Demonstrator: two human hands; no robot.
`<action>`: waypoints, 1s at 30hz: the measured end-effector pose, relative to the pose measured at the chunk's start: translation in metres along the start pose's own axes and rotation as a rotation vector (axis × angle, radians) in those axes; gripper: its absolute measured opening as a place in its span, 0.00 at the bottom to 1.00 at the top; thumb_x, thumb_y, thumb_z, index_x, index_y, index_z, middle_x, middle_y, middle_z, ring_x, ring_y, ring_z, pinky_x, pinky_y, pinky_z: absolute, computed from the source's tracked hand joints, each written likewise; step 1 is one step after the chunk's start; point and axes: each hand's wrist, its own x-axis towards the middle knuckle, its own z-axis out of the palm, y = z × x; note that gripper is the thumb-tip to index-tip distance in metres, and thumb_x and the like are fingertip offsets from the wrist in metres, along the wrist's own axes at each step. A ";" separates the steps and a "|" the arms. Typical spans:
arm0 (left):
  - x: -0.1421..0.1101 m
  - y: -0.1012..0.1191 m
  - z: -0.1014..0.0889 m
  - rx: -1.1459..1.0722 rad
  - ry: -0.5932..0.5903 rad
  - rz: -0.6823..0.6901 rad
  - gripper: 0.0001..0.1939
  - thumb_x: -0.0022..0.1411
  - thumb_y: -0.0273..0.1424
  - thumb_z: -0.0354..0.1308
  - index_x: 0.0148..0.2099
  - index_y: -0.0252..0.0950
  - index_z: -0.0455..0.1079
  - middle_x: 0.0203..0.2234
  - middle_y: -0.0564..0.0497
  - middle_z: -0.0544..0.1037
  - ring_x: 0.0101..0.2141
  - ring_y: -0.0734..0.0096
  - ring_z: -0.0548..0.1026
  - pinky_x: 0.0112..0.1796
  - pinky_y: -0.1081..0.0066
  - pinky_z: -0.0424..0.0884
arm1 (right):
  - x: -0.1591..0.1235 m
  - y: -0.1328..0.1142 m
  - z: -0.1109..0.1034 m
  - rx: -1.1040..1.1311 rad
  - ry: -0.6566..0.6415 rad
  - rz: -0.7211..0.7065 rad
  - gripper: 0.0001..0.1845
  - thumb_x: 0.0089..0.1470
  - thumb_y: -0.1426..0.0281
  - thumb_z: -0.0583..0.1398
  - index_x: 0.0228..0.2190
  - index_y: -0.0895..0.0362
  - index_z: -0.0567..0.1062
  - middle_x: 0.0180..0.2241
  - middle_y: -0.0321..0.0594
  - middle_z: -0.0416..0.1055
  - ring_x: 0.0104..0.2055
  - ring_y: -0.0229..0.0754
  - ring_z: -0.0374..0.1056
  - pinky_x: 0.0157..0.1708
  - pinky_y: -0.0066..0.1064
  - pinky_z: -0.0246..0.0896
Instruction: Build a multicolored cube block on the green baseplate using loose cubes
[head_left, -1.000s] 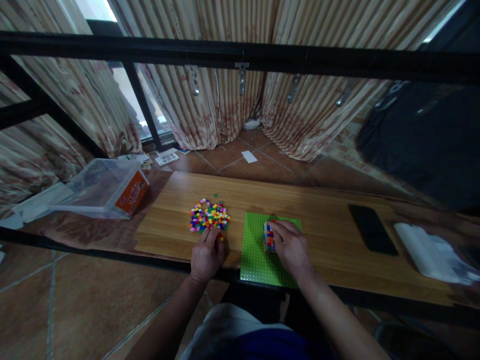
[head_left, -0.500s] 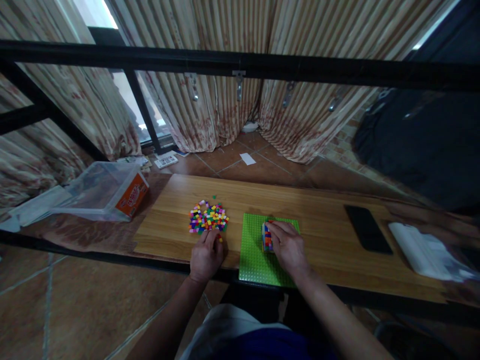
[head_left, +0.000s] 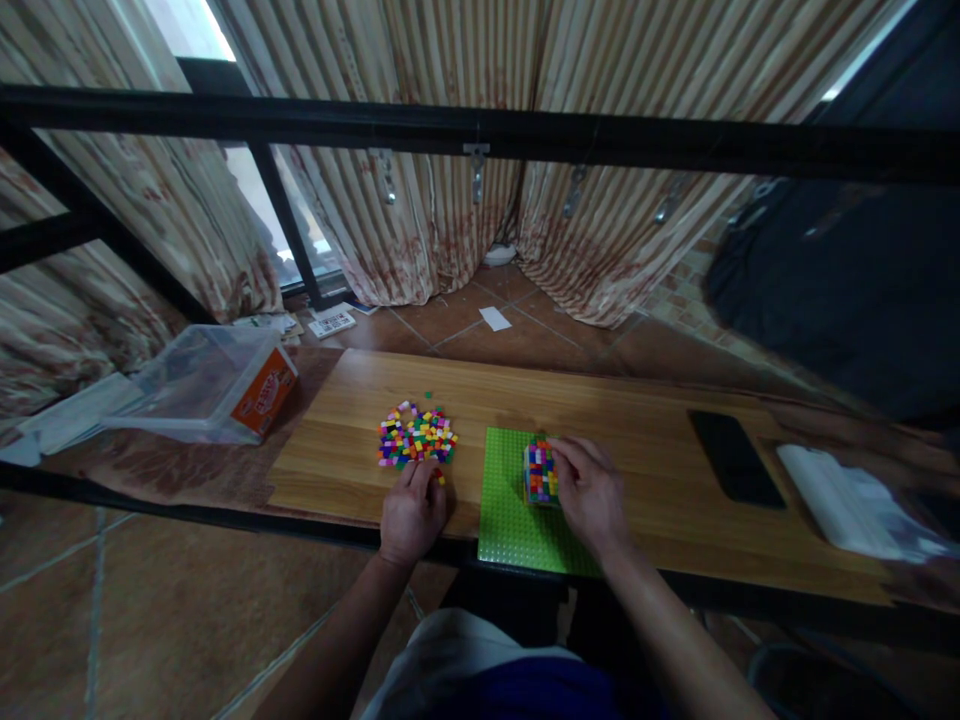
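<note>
right hand (head_left: 597, 500) – fingers bent, nearly together at right side of brick block (head_left: 539, 474); left hand (head_left: 411, 515) – curled by loose bricks (head_left: 417, 436); holds unclear.

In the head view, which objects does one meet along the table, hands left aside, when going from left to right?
Clear plastic bin with orange label → pile of small coloured bricks → green studded baseplate → flat black rectangular object → white packet.
</note>
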 end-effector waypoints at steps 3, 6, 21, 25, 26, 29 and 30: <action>-0.001 -0.001 0.001 -0.003 0.013 0.015 0.11 0.63 0.24 0.52 0.46 0.38 0.68 0.37 0.48 0.76 0.37 0.66 0.77 0.39 0.70 0.74 | -0.003 -0.012 0.004 0.027 0.012 -0.030 0.14 0.62 0.69 0.54 0.40 0.54 0.80 0.40 0.44 0.76 0.43 0.45 0.70 0.46 0.39 0.67; -0.001 -0.003 0.002 -0.020 0.023 0.039 0.11 0.63 0.24 0.51 0.47 0.38 0.68 0.37 0.49 0.76 0.37 0.67 0.76 0.39 0.70 0.74 | -0.013 -0.031 0.016 0.087 -0.027 -0.094 0.13 0.63 0.71 0.54 0.40 0.53 0.79 0.39 0.42 0.77 0.43 0.44 0.71 0.45 0.37 0.67; -0.003 -0.007 0.001 -0.083 0.081 0.043 0.13 0.65 0.22 0.49 0.50 0.35 0.66 0.37 0.46 0.76 0.38 0.67 0.77 0.39 0.69 0.76 | -0.012 -0.090 0.101 -0.009 -0.530 -0.038 0.10 0.58 0.75 0.56 0.36 0.55 0.77 0.38 0.43 0.73 0.43 0.45 0.68 0.44 0.33 0.62; -0.002 -0.005 0.001 -0.068 0.091 0.037 0.13 0.64 0.22 0.49 0.50 0.35 0.66 0.38 0.45 0.76 0.38 0.66 0.77 0.40 0.68 0.76 | -0.012 -0.087 0.104 -0.019 -0.509 -0.022 0.12 0.59 0.76 0.54 0.35 0.55 0.77 0.37 0.42 0.73 0.43 0.45 0.68 0.44 0.33 0.61; -0.002 -0.004 0.000 -0.069 0.087 0.040 0.13 0.64 0.23 0.49 0.50 0.35 0.66 0.39 0.45 0.76 0.39 0.66 0.77 0.40 0.68 0.76 | -0.013 -0.086 0.104 -0.022 -0.508 -0.018 0.12 0.60 0.76 0.54 0.35 0.55 0.77 0.37 0.43 0.73 0.42 0.45 0.68 0.44 0.34 0.61; -0.003 -0.003 -0.002 -0.094 0.041 0.069 0.15 0.64 0.24 0.51 0.52 0.36 0.67 0.42 0.45 0.76 0.42 0.66 0.77 0.42 0.69 0.76 | -0.017 -0.080 0.102 0.017 -0.494 -0.007 0.12 0.60 0.77 0.53 0.36 0.55 0.77 0.36 0.42 0.73 0.41 0.44 0.69 0.43 0.33 0.62; -0.004 -0.003 -0.004 -0.105 0.021 0.085 0.15 0.64 0.25 0.51 0.53 0.37 0.67 0.43 0.44 0.76 0.43 0.67 0.77 0.43 0.69 0.76 | -0.019 -0.078 0.100 0.051 -0.483 0.000 0.12 0.60 0.77 0.53 0.36 0.55 0.76 0.36 0.42 0.73 0.41 0.44 0.69 0.42 0.32 0.62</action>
